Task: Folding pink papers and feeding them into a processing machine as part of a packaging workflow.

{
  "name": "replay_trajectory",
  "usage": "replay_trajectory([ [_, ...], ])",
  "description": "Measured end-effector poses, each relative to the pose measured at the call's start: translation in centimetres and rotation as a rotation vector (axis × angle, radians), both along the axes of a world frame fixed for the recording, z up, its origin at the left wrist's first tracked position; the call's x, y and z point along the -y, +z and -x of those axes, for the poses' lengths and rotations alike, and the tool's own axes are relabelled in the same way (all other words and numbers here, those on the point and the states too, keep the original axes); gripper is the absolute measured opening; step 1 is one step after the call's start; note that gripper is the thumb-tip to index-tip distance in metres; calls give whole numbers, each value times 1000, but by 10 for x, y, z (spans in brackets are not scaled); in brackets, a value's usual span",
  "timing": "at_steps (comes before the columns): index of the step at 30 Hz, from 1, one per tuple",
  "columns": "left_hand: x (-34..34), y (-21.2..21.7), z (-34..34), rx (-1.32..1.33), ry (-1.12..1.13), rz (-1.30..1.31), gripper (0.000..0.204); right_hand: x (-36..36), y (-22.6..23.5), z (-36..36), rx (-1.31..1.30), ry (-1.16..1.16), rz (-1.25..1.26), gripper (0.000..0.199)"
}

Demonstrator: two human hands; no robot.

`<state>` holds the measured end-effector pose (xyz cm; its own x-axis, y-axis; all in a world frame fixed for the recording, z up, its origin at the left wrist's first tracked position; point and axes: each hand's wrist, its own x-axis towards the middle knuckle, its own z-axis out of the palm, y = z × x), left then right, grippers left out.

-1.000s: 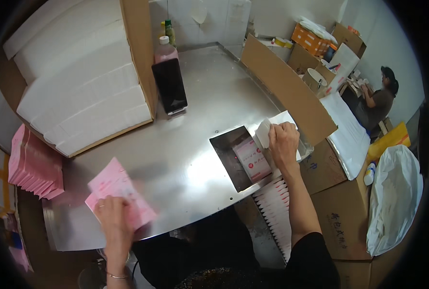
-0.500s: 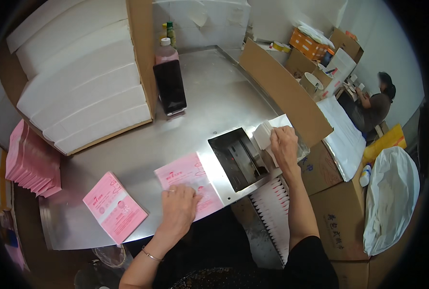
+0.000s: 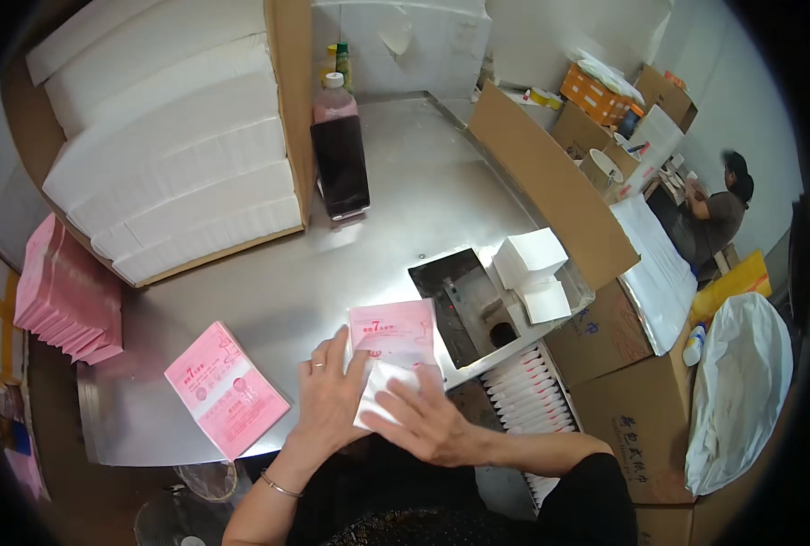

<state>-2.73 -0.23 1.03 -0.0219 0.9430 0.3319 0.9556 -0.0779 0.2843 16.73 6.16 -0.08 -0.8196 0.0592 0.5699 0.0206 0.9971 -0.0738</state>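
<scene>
Both hands at near edge of steel tabletop (image 3: 268, 291). Left hand (image 3: 330, 400) lies flat, fingers spread, pinning lower left of a pink packet (image 3: 394, 329). Right hand (image 3: 432, 426) fingers extended, pressing a white folded sheet (image 3: 378, 393) against the packet's open lower end; sheet looks partly tucked inside, hard to tell. Neither hand is closed round anything. Second pink packet (image 3: 226, 389) lies flat to the left, apart. Dark metal tray (image 3: 460, 305) just right of the held packet, white folded stack (image 3: 532, 259) beside it. Dark bottle (image 3: 339, 155) stands upright farther back. Pink packet stack (image 3: 64, 291) at far left.
</scene>
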Motion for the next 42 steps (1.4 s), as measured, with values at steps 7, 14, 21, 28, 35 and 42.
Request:
replay_trajectory([
  [7,-25,-5,-21,-17,219,-189,65,-42,19,58,103,-249,-81,24],
  [14,-17,3,-22,-133,184,-47,60,-157,55,-38,-93,-1043,-382,19],
  [21,-17,20,-18,-135,94,-40,56,-186,33,-60,15,-1092,43,15],
  [28,-16,16,-30,-108,8,85,36,-179,27,-58,-202,-997,-111,38],
  [35,-8,8,-22,42,-62,7,42,-183,64,-71,-488,-987,-162,41],
  [42,-8,6,-33,18,-33,-22,44,-198,8,-59,-224,-1003,-162,30],
])
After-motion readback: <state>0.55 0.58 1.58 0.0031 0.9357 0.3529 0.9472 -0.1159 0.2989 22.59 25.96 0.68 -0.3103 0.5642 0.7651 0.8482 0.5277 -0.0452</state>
